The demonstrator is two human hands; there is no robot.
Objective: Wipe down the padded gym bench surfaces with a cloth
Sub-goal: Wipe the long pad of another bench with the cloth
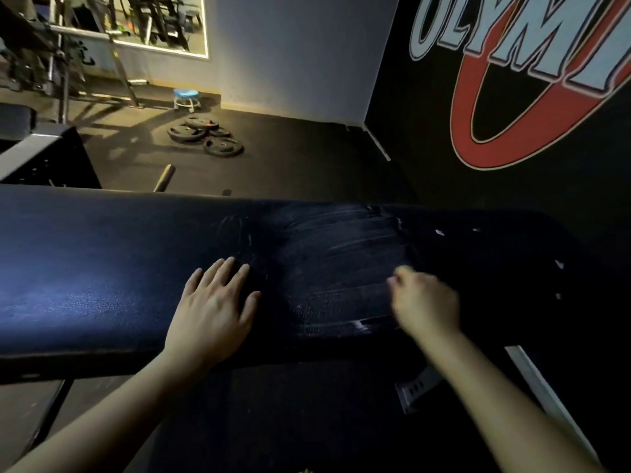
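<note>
The padded gym bench (102, 268) has dark blue-black upholstery and runs across the view from left to right. Its middle shows wet, whitish wipe streaks (341, 254). My left hand (215, 308) lies flat on the pad, fingers spread, just left of the streaks. My right hand (425, 302) is blurred and its fingers are curled, at the right end of the streaks. It seems to grip a dark cloth (485, 268) that blends with the pad; the cloth's outline is hard to make out.
Several black weight plates (205, 134) lie on the rubber floor beyond the bench, with a small blue stool (186, 99) behind them. A machine frame (34, 155) stands at the left. A black wall with a red and white logo (512, 80) is close on the right.
</note>
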